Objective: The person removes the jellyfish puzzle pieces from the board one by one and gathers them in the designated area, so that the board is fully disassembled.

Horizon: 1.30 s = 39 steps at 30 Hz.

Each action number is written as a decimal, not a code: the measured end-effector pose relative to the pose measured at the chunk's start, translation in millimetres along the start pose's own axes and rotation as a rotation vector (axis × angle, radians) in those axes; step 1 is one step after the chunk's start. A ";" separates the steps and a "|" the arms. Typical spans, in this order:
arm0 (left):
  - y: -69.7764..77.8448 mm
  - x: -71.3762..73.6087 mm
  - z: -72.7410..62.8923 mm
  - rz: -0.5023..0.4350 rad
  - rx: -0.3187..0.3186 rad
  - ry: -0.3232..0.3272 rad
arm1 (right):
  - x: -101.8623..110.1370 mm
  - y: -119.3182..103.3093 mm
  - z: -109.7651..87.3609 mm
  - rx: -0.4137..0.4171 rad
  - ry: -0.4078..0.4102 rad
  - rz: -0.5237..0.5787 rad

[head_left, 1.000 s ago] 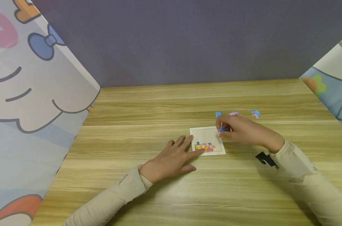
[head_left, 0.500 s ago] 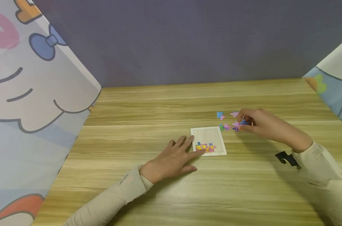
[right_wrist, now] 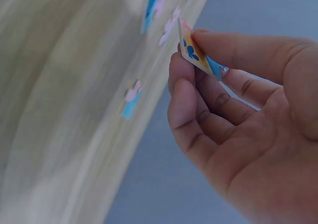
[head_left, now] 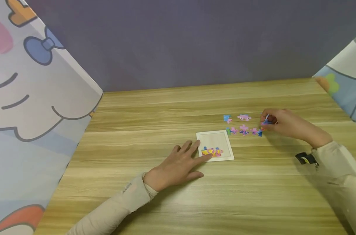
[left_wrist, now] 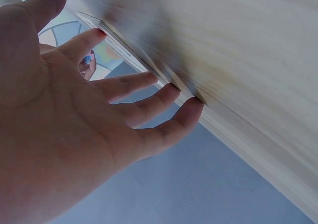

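My left hand lies with spread fingers over the left and lower edge of a white square puzzle tray. Its index fingertip rests on the joined yellow and pink puzzle pieces along the tray's bottom. In the left wrist view, the fingertips touch the tabletop and tray edge. Right of the tray, my right hand pinches a puzzle piece between thumb and fingers. That piece shows yellow and blue in the right wrist view and is held tilted, raised off the tabletop.
Several loose puzzle pieces lie in two rows beyond and right of the tray, among them a blue corner piece and a pink one. A black strap hangs at the right sleeve. A grey panel stands behind the wooden table.
The right hand has moved right from the tray's right edge, past the loose pieces to their far end, carrying a puzzle piece. Lower-row pieces it covered now show. The left hand stays on the tray.
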<state>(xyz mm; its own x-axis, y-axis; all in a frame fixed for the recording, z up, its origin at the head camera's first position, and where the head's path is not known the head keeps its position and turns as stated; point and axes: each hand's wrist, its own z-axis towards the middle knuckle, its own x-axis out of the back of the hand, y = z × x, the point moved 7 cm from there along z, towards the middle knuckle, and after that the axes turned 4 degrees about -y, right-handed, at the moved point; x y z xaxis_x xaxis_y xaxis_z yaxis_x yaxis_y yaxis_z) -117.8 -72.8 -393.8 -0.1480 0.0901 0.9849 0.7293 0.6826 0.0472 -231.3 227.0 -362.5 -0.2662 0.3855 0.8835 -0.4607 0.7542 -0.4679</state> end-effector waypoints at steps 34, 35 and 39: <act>-0.1 -1.0 1.5 -0.020 0.018 -0.017 | -6.2 12.5 6.3 -0.022 0.014 -0.036; -0.1 -1.0 1.4 -0.021 0.018 -0.016 | -5.7 9.8 6.7 -0.021 0.016 -0.035; -0.3 -1.4 1.0 -0.019 0.017 -0.013 | -4.0 -0.7 8.6 -0.034 0.017 -0.024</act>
<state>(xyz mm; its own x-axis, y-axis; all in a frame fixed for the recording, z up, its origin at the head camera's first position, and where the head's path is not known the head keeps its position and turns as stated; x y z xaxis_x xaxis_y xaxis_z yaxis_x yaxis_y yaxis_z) -118.5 -72.4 -395.4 -0.1702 0.0866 0.9816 0.7149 0.6964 0.0625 -237.2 220.3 -365.9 -0.2405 0.3761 0.8948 -0.4378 0.7807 -0.4458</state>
